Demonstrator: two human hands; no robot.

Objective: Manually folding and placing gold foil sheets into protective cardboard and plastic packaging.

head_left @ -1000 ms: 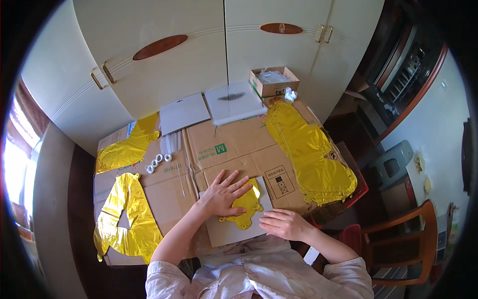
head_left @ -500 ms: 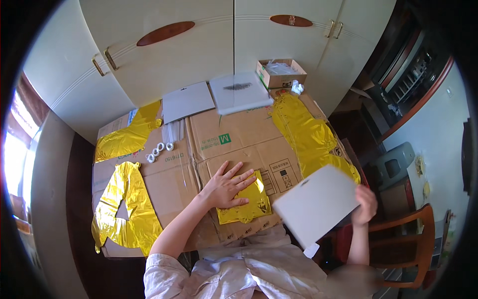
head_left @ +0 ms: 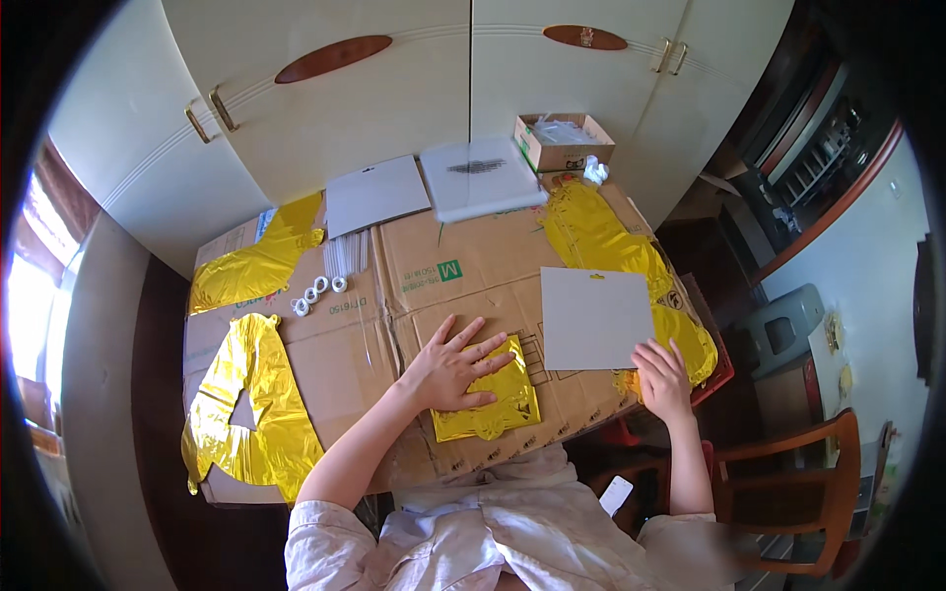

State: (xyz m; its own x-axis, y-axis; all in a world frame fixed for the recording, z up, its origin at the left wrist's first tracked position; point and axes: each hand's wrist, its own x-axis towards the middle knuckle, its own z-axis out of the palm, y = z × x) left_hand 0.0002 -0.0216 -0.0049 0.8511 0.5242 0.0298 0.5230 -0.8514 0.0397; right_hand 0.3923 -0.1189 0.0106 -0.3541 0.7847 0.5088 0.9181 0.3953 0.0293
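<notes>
My left hand (head_left: 448, 374) lies flat with fingers spread on a folded gold foil balloon (head_left: 493, 419) near the table's front edge. To its right, a grey card (head_left: 596, 320) with a hanging slot along its far edge lies flat, partly over the gold foil at the right. My right hand (head_left: 665, 379) is at the card's near right corner, fingers stretched out and touching it. A small yellow-orange piece (head_left: 628, 384) shows beside that hand; I cannot make out what it is.
Flat cardboard (head_left: 473, 256) covers the table. Gold foil balloons lie at left, one A-shaped (head_left: 261, 394), and at right (head_left: 601, 231). White tape rolls (head_left: 320, 288), clear straws (head_left: 347, 254), another grey card (head_left: 376, 197), clear bags (head_left: 483, 182) and an open box (head_left: 564, 148) sit farther back. A wooden chair (head_left: 843, 463) stands right.
My right hand has brought the grey card from beyond the table's front right edge leftward and forward, and it now lies flat on the table. My left hand has stayed on the folded foil.
</notes>
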